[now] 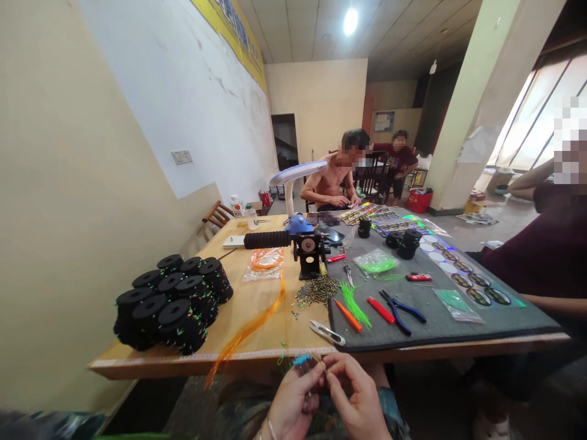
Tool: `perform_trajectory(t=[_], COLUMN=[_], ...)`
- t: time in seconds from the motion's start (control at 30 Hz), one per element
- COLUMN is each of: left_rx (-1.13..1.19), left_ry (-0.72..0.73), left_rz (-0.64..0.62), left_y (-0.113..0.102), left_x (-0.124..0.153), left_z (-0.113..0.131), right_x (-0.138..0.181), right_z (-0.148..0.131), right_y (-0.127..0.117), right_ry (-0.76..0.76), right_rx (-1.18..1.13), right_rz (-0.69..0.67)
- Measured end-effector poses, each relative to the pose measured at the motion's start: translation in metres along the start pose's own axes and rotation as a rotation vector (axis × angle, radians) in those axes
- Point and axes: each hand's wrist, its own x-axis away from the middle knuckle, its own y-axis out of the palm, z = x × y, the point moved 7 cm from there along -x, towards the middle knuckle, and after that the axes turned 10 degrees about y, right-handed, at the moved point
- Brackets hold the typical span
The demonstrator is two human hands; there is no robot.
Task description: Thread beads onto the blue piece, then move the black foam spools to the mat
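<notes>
Left hand (291, 397): thumb and fingers clamped on a small blue bundle (302, 360).
Right hand (355, 394): thumb and forefinger together, close by the left fingertips (what they pinch is too small to tell).
Blue bundle: just in front of the near edge of the table (250, 293).
Snips (326, 333): partly on the grey mat (440, 324).
Pliers (402, 310): on the mat, handles spread.

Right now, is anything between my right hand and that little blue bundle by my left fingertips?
Yes: your left hand is, its thumb and fingertips lying between the blue bundle and your right hand. No tool shows in that gap.
</notes>
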Motion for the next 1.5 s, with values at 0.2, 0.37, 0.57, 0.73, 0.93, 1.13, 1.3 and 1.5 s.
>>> perform_trajectory(t=[0.2, 0.37, 0.57, 0.73, 0.93, 1.13, 1.3, 1.5], left_rx=[-0.014, -0.038, -0.055, -0.047, -0.061, -0.065, -0.045, -0.069], left_ry=[0.011, 0.039, 0.107, 0.156, 0.16, 0.142, 0.133, 0.145], left_rz=[0.007, 0.008, 0.023, 0.049, 0.072, 0.025, 0.034, 0.071], left_y=[-0.002, -0.002, -0.001, 0.001, 0.0, 0.0, 0.0, -0.007], left_x=[0.0, -0.001, 0.001, 0.001, 0.0, -0.001, -0.001, -0.003], left_z=[0.0, 0.0, 0.001, 0.001, -0.002, -0.004, -0.002, 0.003], right_x=[0.0, 0.0, 0.002, 0.002, 0.004, 0.003, 0.003, 0.001], right_z=[-0.001, -0.002, -0.004, -0.002, -0.004, -0.004, 0.0, 0.002], right_y=[0.0, -0.001, 0.0, 0.0, 0.0, -0.003, -0.002, -0.023], right_ry=[-0.008, -0.033, -0.065, -0.084, -0.092, -0.066, -0.041, -0.045], right_rx=[0.008, 0.036, 0.088, 0.118, 0.127, 0.092, 0.053, 0.225], right_rz=[0.01, 0.026, 0.04, 0.042, 0.051, 0.054, 0.043, 0.157])
